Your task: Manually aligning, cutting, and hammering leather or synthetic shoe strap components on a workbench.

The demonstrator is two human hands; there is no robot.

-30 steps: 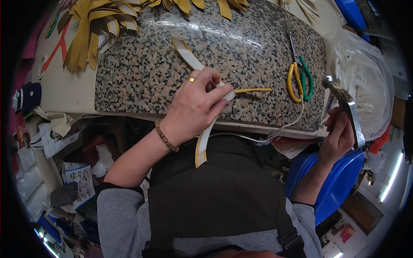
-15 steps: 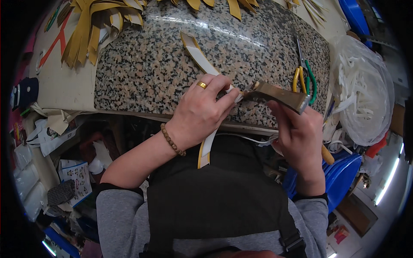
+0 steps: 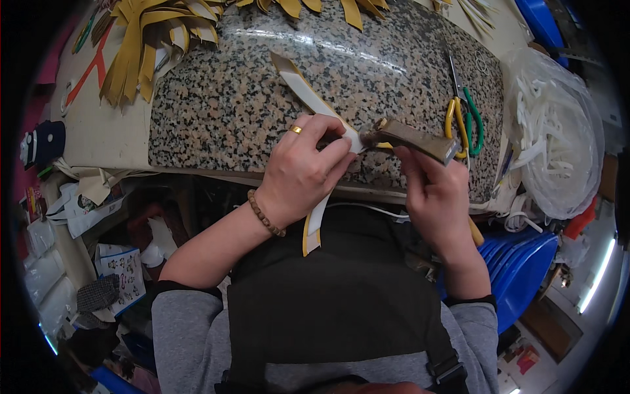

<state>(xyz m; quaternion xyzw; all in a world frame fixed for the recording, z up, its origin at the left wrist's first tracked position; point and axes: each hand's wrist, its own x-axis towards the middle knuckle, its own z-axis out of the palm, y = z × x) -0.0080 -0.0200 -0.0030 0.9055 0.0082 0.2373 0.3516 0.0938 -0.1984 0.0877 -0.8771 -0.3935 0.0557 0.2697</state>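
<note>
My left hand is closed on a yellow strip with a white lining. The strip's far end lies on the speckled stone slab, while its near end hangs over the edge in front of my apron. My right hand is closed on a hammer. Its dark metal head points left beside the strip, and the wooden handle's end shows below the hand. A small yellow piece shows under the hammer head, between the strip and my right fingertips; whether those fingers pinch it is unclear.
Scissors with yellow and green handles lie at the slab's right. A clear plastic bag of white strips stands beyond. Bunches of yellow strips lie at the far left and along the far edge. Stacked blue plastic containers stand below right.
My right hand and the hammer have moved left, and the hammer head has turned slightly. My left hand has shifted a little, still on the strip.
</note>
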